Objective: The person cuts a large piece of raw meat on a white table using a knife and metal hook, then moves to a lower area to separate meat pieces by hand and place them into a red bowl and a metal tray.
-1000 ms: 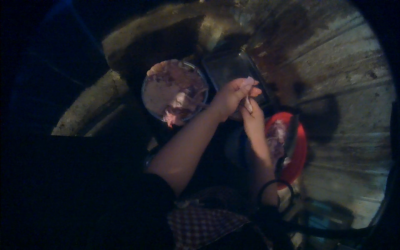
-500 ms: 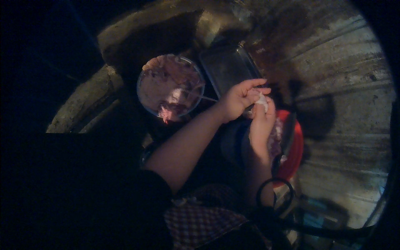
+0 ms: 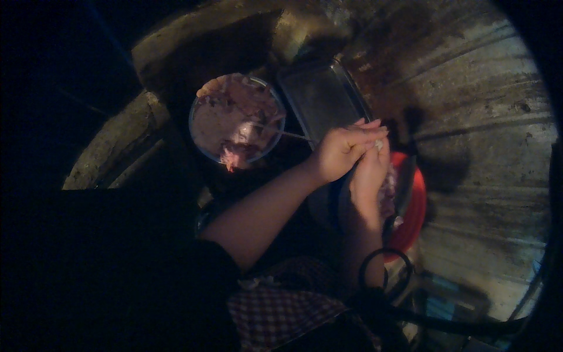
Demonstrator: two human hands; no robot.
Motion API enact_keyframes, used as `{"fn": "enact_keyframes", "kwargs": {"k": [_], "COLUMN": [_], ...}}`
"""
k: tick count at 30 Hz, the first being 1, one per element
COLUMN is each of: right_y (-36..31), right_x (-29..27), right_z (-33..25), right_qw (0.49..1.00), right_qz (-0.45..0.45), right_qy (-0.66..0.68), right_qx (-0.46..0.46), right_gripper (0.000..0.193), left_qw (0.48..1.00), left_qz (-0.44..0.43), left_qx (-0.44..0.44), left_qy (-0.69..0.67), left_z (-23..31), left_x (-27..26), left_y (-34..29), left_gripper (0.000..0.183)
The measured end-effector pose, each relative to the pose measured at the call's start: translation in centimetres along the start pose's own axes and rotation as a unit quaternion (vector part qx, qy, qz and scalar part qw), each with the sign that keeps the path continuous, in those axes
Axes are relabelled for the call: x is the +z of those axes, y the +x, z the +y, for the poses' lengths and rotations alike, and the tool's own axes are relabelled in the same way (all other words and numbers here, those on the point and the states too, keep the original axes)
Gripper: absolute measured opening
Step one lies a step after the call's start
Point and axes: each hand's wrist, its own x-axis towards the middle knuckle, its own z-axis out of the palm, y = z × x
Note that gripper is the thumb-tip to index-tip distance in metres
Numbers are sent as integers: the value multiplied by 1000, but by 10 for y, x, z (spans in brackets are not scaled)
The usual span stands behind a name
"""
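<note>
My left hand [image 3: 346,149] and my right hand [image 3: 370,173] meet over the near edge of a rectangular metal tray [image 3: 325,97]. Between their fingers is a small white piece [image 3: 379,144], mostly hidden, perhaps dough; its kind is unclear. The left fingers lie stretched over the right fingertips, which are closed around the piece. To the left stands a round bowl [image 3: 190,120] filled with a pinkish-brown, minced-looking mass [image 3: 223,120]. A thin handle [image 3: 296,136] reaches from it toward my left wrist.
Under and beside my right forearm stands a red basin [image 3: 417,205] with pale pinkish pieces [image 3: 388,193] and a long dark flat object [image 3: 406,185] across it. A worn wooden surface [image 3: 492,141] spreads to the right. Checked cloth [image 3: 281,314] covers my lap. The left side is very dark.
My left hand has turned and folded over the right fingertips. The white piece, more exposed before, is now mostly covered. The view has shifted slightly.
</note>
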Motion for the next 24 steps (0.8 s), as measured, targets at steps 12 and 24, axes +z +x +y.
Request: {"fn": "enact_keyframes", "kwargs": {"k": [12, 24], "right_y": [1, 1], "right_x": [6, 3], "right_z": [4, 12], "right_qw": [999, 999], "right_qz": [14, -19], "right_qy": [49, 35], "right_qx": [2, -14], "right_gripper": [21, 18], "left_qw": [995, 994], "left_qz": [15, 27], "left_qx": [54, 64], "left_qy": [79, 90], "left_z": [-3, -5], "left_x": [0, -3], "left_y": [1, 1], "left_gripper": [32, 25]}}
